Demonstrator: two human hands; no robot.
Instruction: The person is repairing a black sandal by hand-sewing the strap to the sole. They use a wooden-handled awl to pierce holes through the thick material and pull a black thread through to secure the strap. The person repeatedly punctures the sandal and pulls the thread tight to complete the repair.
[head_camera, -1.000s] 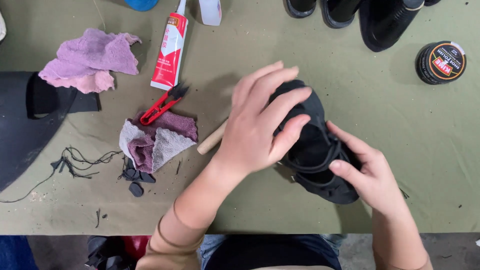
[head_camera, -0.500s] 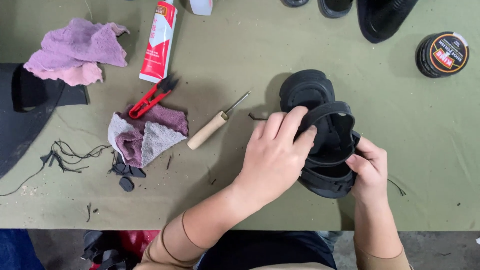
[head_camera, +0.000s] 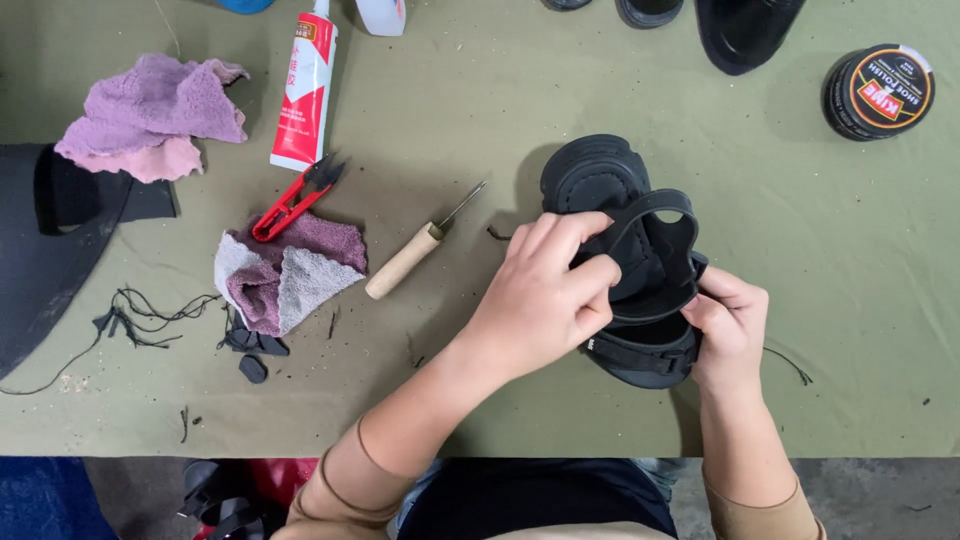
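Two bare hands work on a black sandal (head_camera: 640, 270) that lies on an olive-green table (head_camera: 480, 130), right of the middle and close to the near edge. The left hand (head_camera: 545, 295) comes in from below and curls over the sandal's left side, its fingers (head_camera: 575, 235) bent around the upper strap and pinching it, so this hand is closed on the sandal rather than spread. The right hand (head_camera: 730, 325) grips the sandal from the right near the lower strap, thumb pressed against the strap's edge and the other fingers tucked behind and hidden, also closed on it. The sandal's rounded end points away from the person, and the strap stands up in an arch above the footbed. Just left of the left hand lies an awl (head_camera: 420, 245) with a pale wooden handle, its thin metal point aimed toward the sandal but apart from it. Farther left sits a folded grey and purple rag (head_camera: 290, 275), with red thread snips (head_camera: 295, 200) resting on its upper edge. Above the snips lies a red and white glue tube (head_camera: 305, 90). A crumpled pink and lilac cloth (head_camera: 150, 115) lies at the far left, next to a dark sheet (head_camera: 50, 240) at the table's left edge. Black threads and scraps (head_camera: 150, 315) lie strewn below it. A round black tin (head_camera: 878, 92) sits at the upper right, well apart from the hands, and dark shoes (head_camera: 745, 30) show partly at the top edge.
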